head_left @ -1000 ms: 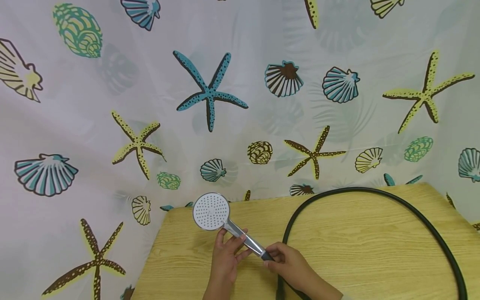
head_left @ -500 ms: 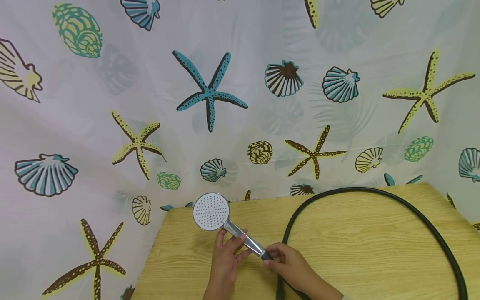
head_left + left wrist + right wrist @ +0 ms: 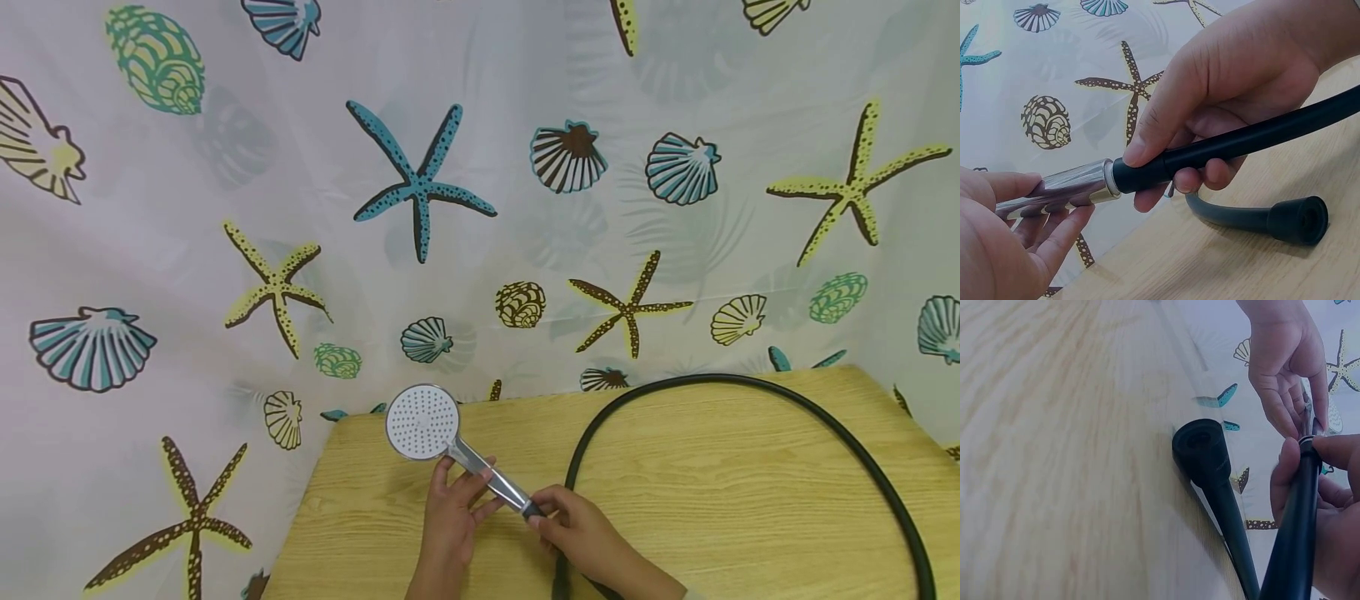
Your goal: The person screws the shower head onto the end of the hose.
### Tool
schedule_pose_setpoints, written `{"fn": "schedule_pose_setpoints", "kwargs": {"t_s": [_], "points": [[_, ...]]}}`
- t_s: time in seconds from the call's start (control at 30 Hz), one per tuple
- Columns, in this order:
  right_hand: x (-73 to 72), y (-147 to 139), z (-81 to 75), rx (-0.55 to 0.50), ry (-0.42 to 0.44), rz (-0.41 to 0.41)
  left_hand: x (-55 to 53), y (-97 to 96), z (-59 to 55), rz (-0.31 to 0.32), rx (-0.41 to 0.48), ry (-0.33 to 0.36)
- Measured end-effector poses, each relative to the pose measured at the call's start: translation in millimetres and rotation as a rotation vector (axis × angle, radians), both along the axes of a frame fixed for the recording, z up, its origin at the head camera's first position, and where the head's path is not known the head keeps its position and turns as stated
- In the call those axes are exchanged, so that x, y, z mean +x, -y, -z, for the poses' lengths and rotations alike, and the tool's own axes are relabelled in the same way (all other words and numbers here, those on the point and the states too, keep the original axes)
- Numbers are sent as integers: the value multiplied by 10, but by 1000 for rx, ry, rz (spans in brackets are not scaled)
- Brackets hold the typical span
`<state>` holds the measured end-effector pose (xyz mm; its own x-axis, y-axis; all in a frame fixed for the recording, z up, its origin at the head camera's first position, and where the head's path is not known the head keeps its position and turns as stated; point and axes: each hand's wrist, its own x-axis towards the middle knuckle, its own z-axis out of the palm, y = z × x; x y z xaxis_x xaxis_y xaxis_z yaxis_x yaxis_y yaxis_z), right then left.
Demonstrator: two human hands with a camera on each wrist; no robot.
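A chrome shower head (image 3: 423,422) with a round white spray face is held above the table, its handle (image 3: 468,459) slanting down to the right. My left hand (image 3: 452,512) grips that handle between thumb and fingers. My right hand (image 3: 581,530) pinches the black end fitting (image 3: 1141,175) of a black shower hose (image 3: 720,379), right at the handle's lower end. In the left wrist view a thin pale ring shows where fitting and handle meet. The hose's other end, a wider flared black connector (image 3: 1300,220), lies on the wood; the right wrist view shows its hollow mouth.
The hose arcs over the right half of the light wooden table (image 3: 360,533) and runs out of view at the lower right. A white curtain (image 3: 480,233) printed with shells and starfish hangs behind the table's back edge and down its sides.
The fingers of my right hand have shifted slightly around the hose fitting. The shower head, my left hand and the hose's arc stay in place.
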<state>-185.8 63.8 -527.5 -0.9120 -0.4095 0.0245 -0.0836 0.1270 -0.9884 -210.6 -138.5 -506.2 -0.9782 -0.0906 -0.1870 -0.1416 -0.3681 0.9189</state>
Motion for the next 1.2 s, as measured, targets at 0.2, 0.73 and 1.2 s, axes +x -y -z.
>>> {"fn": "schedule_pose_setpoints", "kwargs": {"t_s": [0.2,0.73,1.2], "points": [[26,11,-39,14,-9,-9,8,3,-19,5,0,-6],[13,35,-16,25,17,45,6,8,-28,5,1,1],[23,36,-19,18,11,45,-4,5,-14,-3,21,-4]]}}
